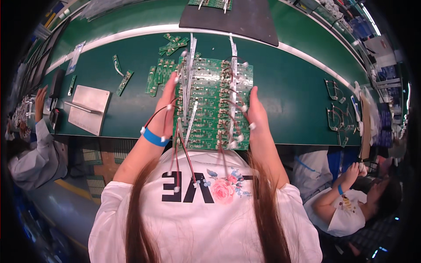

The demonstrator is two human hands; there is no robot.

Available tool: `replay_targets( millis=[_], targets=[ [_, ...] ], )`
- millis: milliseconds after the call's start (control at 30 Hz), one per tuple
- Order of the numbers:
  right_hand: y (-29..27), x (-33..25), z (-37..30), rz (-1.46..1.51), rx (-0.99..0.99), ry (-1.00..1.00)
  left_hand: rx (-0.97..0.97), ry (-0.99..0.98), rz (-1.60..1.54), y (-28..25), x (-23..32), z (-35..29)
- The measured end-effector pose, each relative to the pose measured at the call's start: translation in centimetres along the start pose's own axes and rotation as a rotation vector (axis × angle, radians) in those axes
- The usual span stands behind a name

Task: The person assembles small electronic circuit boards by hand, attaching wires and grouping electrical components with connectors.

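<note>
Between my two hands I hold a wide green circuit board panel, made of several strips, near the table's front edge. My left hand grips its left edge and wears a blue wristband. My right hand grips the right edge; its thumb points up along the side. White flat cables lie across the panel in two bundles and stick out past its far edge. Dark red and black wires with white connectors hang off the panel over both wrists and toward my shirt. The fingers under the panel are hidden.
Loose green board strips lie left of and beyond the panel. A metal plate with a bar sits at the left; wired parts lie at the right. A black mat is at the back. Co-workers sit on both sides.
</note>
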State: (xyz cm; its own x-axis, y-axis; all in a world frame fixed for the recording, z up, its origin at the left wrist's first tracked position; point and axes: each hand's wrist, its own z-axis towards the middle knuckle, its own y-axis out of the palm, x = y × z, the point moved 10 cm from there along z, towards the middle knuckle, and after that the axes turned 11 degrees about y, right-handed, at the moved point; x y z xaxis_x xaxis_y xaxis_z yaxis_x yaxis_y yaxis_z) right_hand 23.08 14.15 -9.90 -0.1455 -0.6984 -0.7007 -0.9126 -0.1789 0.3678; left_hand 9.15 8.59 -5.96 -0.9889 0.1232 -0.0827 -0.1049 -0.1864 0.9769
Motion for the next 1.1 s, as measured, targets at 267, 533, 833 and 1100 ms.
replay_targets(
  millis=[267, 533, 833, 1100],
  targets=[
    [-0.8, -1.0, 5.2, -0.172, -0.048, 0.012, 0.701, 0.16, 1.003, -8.2, 5.6, -0.9],
    [-2.8, 1.4, 10.0, -0.035, -0.204, 0.083, 0.834, 0.173, 0.828, -7.0, 3.7, -0.8],
    [-2.2, 2.2, 9.3, -0.101, -0.139, 0.12, 0.663, 0.134, 0.759, -8.3, 3.3, -0.5],
    [-1.2, 1.2, 7.2, -0.123, -0.072, 0.144, 0.617, 0.094, 0.729, -7.8, 2.9, -0.1]
  ],
)
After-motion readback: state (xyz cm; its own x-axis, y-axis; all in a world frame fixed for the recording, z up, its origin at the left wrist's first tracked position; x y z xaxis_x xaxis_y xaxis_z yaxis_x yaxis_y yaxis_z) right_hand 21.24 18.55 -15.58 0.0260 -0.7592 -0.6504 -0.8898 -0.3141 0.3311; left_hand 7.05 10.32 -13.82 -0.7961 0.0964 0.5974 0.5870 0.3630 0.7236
